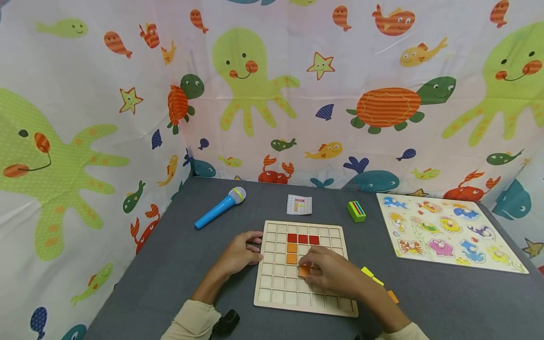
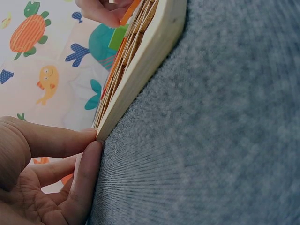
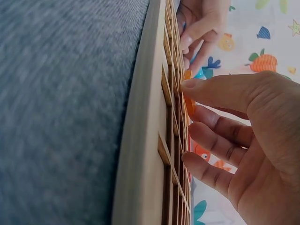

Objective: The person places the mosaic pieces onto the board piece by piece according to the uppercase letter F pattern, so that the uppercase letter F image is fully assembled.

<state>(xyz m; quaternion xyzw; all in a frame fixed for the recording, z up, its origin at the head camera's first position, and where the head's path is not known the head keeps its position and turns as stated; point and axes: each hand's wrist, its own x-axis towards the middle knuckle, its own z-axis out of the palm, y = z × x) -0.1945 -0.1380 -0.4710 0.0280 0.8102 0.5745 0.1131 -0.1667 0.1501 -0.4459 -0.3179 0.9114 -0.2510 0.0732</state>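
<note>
A square wooden grid board lies on the dark table. Three red tiles form a row in its upper cells, and two orange tiles sit below the leftmost red one. My right hand pinches another orange tile over the board's middle. In the right wrist view that orange tile stands tilted at the grid, under the thumb and a fingertip. At the board's left edge, my left hand pinches the rim between thumb and finger, as the left wrist view shows.
Loose yellow tiles and an orange tile lie right of the board. Behind it are a printed pattern card and a green block with coloured stripes. A blue toy microphone lies left, a sea-animal puzzle right.
</note>
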